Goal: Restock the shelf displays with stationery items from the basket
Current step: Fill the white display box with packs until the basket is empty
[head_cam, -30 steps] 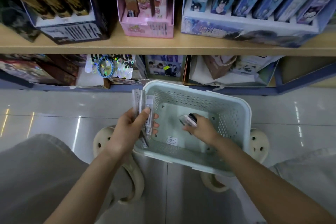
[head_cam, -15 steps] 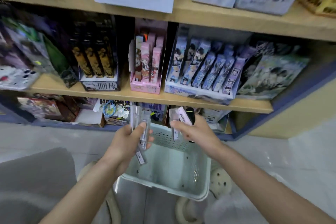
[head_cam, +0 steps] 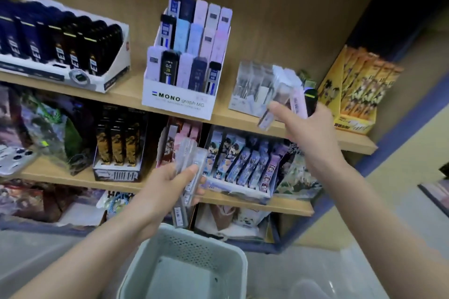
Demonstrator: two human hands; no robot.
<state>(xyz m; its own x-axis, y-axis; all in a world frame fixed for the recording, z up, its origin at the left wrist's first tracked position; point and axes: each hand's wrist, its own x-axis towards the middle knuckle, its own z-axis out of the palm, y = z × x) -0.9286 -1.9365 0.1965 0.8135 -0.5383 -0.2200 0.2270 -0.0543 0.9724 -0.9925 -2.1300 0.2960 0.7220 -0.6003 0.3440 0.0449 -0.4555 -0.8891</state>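
Observation:
My left hand (head_cam: 167,189) grips a bunch of clear lead cases (head_cam: 192,172) in front of the middle shelf. My right hand (head_cam: 308,126) holds several more cases (head_cam: 284,94), clear, lilac and one black, raised next to a clear display box (head_cam: 252,87) on the upper shelf. The pale green basket (head_cam: 192,245) stands on the floor below my hands, and its visible part looks bare. A white MONO graph MG display (head_cam: 179,99) with lead cases sits left of the clear box.
A dark pen display (head_cam: 60,41) stands at the upper left and an orange box (head_cam: 359,90) at the upper right. The middle shelf (head_cam: 243,199) carries black, pink and blue character-print boxes. The bottom shelf is packed with bags and packets.
Both hands rose out of the basket with their cases. My right hand went up and right to the upper shelf, and the view tilted up from the basket to the shelves.

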